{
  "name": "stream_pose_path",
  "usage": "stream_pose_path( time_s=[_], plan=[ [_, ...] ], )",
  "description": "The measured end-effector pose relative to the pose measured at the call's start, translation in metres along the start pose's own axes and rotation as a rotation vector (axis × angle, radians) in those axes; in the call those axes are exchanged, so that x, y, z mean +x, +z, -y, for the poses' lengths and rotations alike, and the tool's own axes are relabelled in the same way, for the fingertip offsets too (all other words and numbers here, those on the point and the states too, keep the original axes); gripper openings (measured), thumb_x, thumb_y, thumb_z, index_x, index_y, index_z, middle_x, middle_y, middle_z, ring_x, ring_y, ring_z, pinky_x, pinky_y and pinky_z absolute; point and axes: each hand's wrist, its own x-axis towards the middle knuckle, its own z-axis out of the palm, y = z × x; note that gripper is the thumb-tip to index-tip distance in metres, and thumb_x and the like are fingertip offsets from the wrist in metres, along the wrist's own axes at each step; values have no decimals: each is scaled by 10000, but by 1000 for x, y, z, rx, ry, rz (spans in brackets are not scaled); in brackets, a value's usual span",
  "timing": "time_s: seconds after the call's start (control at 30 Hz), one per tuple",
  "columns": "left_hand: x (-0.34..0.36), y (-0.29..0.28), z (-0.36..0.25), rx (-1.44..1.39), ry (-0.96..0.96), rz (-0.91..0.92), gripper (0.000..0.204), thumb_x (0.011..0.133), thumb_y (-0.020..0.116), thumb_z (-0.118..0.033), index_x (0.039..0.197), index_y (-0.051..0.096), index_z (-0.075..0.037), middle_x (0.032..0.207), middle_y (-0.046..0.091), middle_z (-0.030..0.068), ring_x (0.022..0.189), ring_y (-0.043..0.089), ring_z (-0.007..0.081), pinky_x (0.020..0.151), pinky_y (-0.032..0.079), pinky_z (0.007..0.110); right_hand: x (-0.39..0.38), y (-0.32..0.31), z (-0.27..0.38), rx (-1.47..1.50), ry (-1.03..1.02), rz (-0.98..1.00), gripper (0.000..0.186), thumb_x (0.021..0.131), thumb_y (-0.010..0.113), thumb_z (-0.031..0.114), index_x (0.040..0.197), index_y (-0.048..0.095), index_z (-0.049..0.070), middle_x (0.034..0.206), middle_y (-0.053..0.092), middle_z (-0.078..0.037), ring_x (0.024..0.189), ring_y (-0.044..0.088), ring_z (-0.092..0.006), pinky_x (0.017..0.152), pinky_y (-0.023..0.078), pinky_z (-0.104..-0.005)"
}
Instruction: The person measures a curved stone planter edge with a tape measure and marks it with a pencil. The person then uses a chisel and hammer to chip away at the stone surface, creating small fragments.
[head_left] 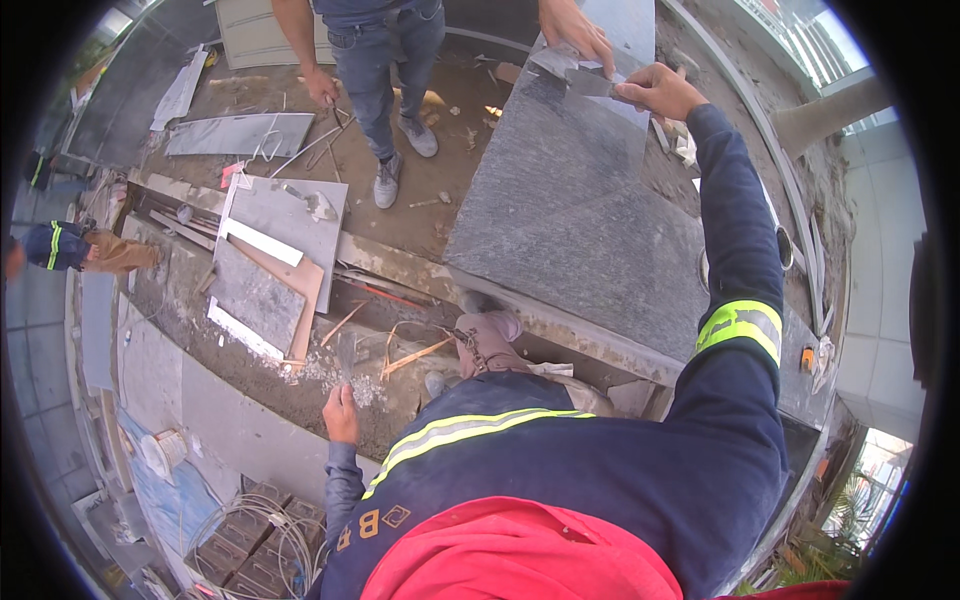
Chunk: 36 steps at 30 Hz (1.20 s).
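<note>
Two hands of mine show here, well apart. Starting at the left edge of the frame, I see a crouched person in a dark jacket with reflective stripes (pixel 60 245), then grey stone offcuts (pixel 285 215) lying on the dirt in the upper left. Lower, left of centre, my left hand (pixel 340 412) is curled around the handle of a trowel (pixel 345 365), its blade down in loose mortar. At the top centre stand a co-worker's legs in jeans (pixel 385 60). Right of them a large dark stone slab (pixel 580 220) tilts across the upper middle. At its top edge my right hand (pixel 655 90) pinches the corner, close beside the co-worker's hand (pixel 575 30) gripping that same edge.
</note>
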Motion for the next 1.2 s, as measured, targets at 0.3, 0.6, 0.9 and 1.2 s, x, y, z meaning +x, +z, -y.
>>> stream_pose_path(
  time_s=[0.3, 0.6, 0.9, 1.2],
  plan=[
    [5, 4, 26, -50, -7, -7, 395, 1065, 526, -342, 924, 649, 6, 682, 570, 81, 631, 538, 180, 613, 450, 363, 7, 9, 24, 10, 24, -24, 478, 975, 622, 468, 1005, 792, 23, 679, 648, -75, 481, 585, -152, 489, 476, -321],
    [15, 7, 19, -45, -2, 19, 406, 1063, 526, -339, 865, 633, -1, 659, 556, 80, 614, 537, 193, 604, 450, 378, 40, 18, 36, 7, -60, -87, 490, 991, 607, 458, 805, 733, 23, 644, 611, -58, 467, 578, -158, 496, 477, -337],
    [16, 16, 19, -4, 17, 9, 399, 1066, 514, -335, 863, 619, -8, 666, 567, 97, 619, 548, 214, 605, 445, 395, 46, 18, 51, 93, -153, -158, 464, 997, 610, 460, 882, 764, 38, 648, 603, -52, 496, 573, -152, 546, 493, -335],
    [12, 22, 18, -215, -116, 183, 423, 1070, 490, -332, 862, 594, 21, 686, 592, 149, 615, 564, 271, 605, 440, 413, -174, 106, 157, 890, -477, -473, 428, 950, 714, 347, 1115, 702, -49, 826, 697, -73, 604, 633, -118, 597, 516, -286]
  ],
)
